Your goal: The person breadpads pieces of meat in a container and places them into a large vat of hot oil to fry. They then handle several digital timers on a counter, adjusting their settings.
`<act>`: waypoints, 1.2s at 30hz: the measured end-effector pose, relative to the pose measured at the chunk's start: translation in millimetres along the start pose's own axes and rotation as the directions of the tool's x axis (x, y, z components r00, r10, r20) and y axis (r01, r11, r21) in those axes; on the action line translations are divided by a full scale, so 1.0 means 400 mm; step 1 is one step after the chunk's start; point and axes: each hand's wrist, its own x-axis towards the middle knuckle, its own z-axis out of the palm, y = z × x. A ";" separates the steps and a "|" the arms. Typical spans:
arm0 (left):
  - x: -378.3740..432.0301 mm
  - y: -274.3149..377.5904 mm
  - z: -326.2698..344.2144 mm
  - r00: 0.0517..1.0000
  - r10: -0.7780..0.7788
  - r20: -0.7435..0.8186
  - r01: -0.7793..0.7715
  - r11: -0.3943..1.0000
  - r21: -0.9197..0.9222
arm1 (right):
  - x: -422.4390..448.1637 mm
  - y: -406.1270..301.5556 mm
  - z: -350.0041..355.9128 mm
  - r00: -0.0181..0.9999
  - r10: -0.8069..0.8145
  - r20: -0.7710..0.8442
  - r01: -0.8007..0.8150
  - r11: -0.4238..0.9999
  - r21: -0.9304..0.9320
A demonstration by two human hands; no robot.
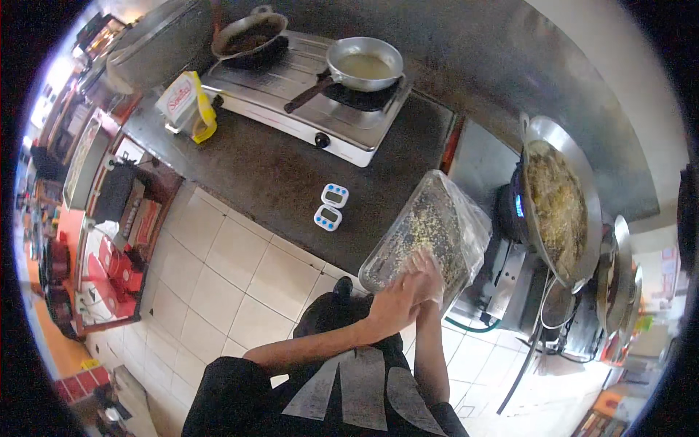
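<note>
My left hand [394, 307] crosses over to my right hand [430, 276], and the two touch above the near end of a rectangular tray [377, 257]. A thin, clear film, seemingly a plastic glove [436, 294], shows around my right hand. The fingers of both hands overlap and are blurred, so their grip is unclear. Pale yellowish crumbs [423, 226] lie scattered in the tray. Along its right side bunches a clear plastic sheet or bag [474, 229]. Two white digital timers with blue buttons, an upper one [334, 195] and a lower one [328, 217], lie left of the tray.
A wok of bubbling oil [560, 202] sits on a burner at the right. Behind the dark counter [262, 158], a gas stove [295, 114] carries a frying pan with liquid [365, 64] and a darker pan [248, 35]. A yellow-edged pouch [191, 106] stands at left.
</note>
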 end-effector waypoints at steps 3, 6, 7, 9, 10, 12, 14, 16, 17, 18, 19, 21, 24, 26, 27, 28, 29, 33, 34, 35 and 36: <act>0.036 -0.017 0.001 0.993 -0.113 0.017 0.112 0.991 0.072 | -0.062 0.002 0.048 0.998 0.003 -0.056 -0.007 0.998 -0.065; 0.119 -0.090 0.092 0.986 -0.052 -0.158 0.083 0.977 0.199 | -0.074 0.030 0.024 0.996 -0.014 -0.085 -0.003 0.979 -0.202; 0.160 -0.112 0.139 0.994 -0.024 -0.111 0.051 0.968 0.244 | -0.027 0.085 -0.079 0.994 -0.113 0.007 0.110 0.947 -0.303; 0.191 -0.148 0.154 0.995 -0.040 -0.088 0.064 0.952 0.299 | -0.074 0.132 0.021 0.945 -0.291 -0.149 0.266 0.950 -0.164; 0.202 -0.144 0.152 0.998 -0.037 -0.051 0.050 0.951 0.306 | -0.051 0.135 0.007 0.961 -0.090 -0.262 0.115 0.990 0.082; 0.226 -0.131 0.159 1.000 -0.028 -0.015 0.031 0.951 0.308 | -0.057 0.136 -0.027 0.947 -0.247 -0.205 0.233 0.968 -0.093; 0.240 -0.152 0.164 0.999 -0.031 0.044 0.024 0.987 0.160 | -0.111 0.136 0.025 0.928 -0.358 -0.104 0.323 0.911 -0.255; 0.271 -0.192 0.154 0.998 -0.048 -0.029 0.051 0.990 0.130 | -0.269 0.084 0.211 0.784 -0.618 0.056 0.520 0.604 -0.604; 0.290 -0.190 0.146 0.997 -0.026 -0.075 0.033 0.995 0.094 | -0.269 0.087 0.202 0.783 -0.618 0.064 0.525 0.602 -0.602; 0.296 -0.148 0.112 0.996 -0.085 -0.027 0.087 0.992 0.087 | -0.261 0.092 0.174 0.778 -0.621 0.090 0.544 0.596 -0.590; 0.292 -0.129 0.095 0.996 -0.085 -0.031 0.087 0.992 0.087 | -0.246 0.091 0.147 0.774 -0.622 0.118 0.563 0.591 -0.578; 0.253 -0.124 0.064 0.999 0.019 0.043 -0.023 0.997 0.076 | -0.154 0.028 0.067 0.828 -0.553 0.098 0.448 0.544 -0.710; 0.194 -0.143 -0.002 0.991 0.122 -0.063 -0.120 0.992 0.035 | -0.063 -0.058 -0.063 0.966 -0.254 -0.050 0.226 0.923 -0.312; 0.157 -0.189 -0.084 0.980 0.046 -0.191 -0.055 0.998 -0.044 | -0.077 -0.113 -0.093 0.973 -0.226 -0.038 0.185 0.875 -0.448; 0.148 -0.225 -0.144 0.961 -0.091 -0.262 0.082 0.996 -0.047 | -0.096 -0.127 -0.085 0.980 -0.199 -0.018 0.152 0.803 -0.576; 0.124 -0.298 -0.171 0.867 -0.303 -0.394 0.235 0.948 -0.213 | -0.142 -0.135 -0.045 0.967 -0.254 -0.005 0.203 0.787 -0.582; 0.116 -0.389 -0.195 0.761 -0.364 -0.538 0.361 0.926 -0.116 | -0.170 -0.143 -0.034 0.968 -0.250 -0.006 0.200 0.789 -0.580; 0.060 -0.624 -0.252 0.734 -0.400 -0.549 0.376 0.913 -0.161 | -0.244 -0.120 -0.015 0.992 -0.123 0.020 0.108 0.773 -0.625; 0.062 -0.643 -0.253 0.799 -0.409 -0.440 0.343 0.912 -0.225 | -0.255 -0.104 -0.011 0.994 -0.098 0.038 0.100 0.771 -0.629; 0.058 -0.657 -0.248 0.797 -0.415 -0.439 0.348 0.909 -0.228 | -0.267 -0.087 -0.007 0.996 -0.072 0.057 0.092 0.768 -0.634; 0.063 -0.660 -0.250 0.818 -0.380 -0.430 0.318 0.924 -0.213 | -0.277 -0.067 -0.002 0.996 -0.066 0.064 0.092 0.791 -0.605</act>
